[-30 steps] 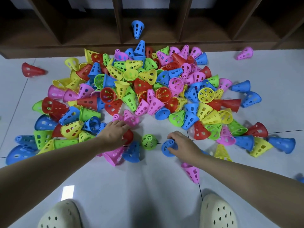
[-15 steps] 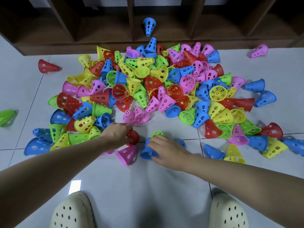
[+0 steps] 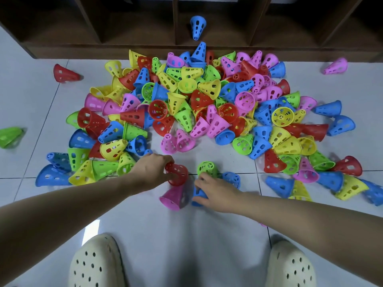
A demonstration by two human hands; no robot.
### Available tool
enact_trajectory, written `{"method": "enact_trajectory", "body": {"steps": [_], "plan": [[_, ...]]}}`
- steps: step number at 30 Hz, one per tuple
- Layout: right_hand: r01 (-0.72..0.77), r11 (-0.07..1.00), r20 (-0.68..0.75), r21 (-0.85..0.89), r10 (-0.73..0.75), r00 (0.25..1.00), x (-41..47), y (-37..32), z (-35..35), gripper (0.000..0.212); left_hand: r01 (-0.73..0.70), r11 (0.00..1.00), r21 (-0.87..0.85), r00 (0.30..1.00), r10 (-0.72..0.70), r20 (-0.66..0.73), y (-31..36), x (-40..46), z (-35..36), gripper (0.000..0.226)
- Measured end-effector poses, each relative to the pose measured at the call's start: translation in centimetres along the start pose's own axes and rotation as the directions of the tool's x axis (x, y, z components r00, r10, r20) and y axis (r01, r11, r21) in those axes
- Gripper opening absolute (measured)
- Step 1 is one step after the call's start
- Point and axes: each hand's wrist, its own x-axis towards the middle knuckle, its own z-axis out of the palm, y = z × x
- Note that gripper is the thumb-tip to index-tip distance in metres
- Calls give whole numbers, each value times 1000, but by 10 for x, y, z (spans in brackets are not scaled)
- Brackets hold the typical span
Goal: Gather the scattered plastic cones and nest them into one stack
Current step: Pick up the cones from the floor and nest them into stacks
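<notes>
Right hand (image 3: 217, 193) shifted onto blue cone (image 3: 198, 195).

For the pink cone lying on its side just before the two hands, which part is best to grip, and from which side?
Grip the pink cone at its wide open rim, coming from above on the near side. It lies tipped with the mouth toward the person, so thumb and fingers could probably pinch the rim wall; the narrow end sits close under the red cone.
</notes>
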Motion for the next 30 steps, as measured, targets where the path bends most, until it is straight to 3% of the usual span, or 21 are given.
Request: {"method": "enact_trajectory", "body": {"steps": [5, 8, 10, 12, 16, 24, 27, 30], "plan": [[-251, 926, -5, 283, 263, 965, -6, -7, 12, 43, -68, 997, -20, 998, 68, -14, 2, -4, 2, 28], [-401, 786, 143, 470, 380, 914, -4, -6, 13, 58, -85, 996, -4, 996, 85, -2, 3, -7, 4, 27], [-464, 745, 238, 479, 398, 886, -4, -2, 15, 65, -94, 995, -17, 995, 95, 13, 3, -8, 5, 28], [-491, 779, 293, 390, 401, 868, -7, 1, 18, 69, -92, 995, -34, 995, 93, 24, 5, -8, 6, 29], [-512, 800, 343, 313, 408, 846, -18, 6, 26, 52, -108, 993, -38, 993, 109, 39, 10, -8, 6, 31], [-460, 773, 328, 437, 339, 882, -43, 17, 19, 29, -102, 992, -74, 994, 104, 34, 23, -5, 0, 44], [-402, 720, 223, 565, 335, 915, -54, 22, 10, 25, -93, 987, -132, 996, 93, -7, 28, -5, -4, 50], [-303, 624, 18, 720, 420, 907, -65, 26, -3, 22, -115, 969, -221, 993, 104, -61, 33, -8, -9, 46]]}}
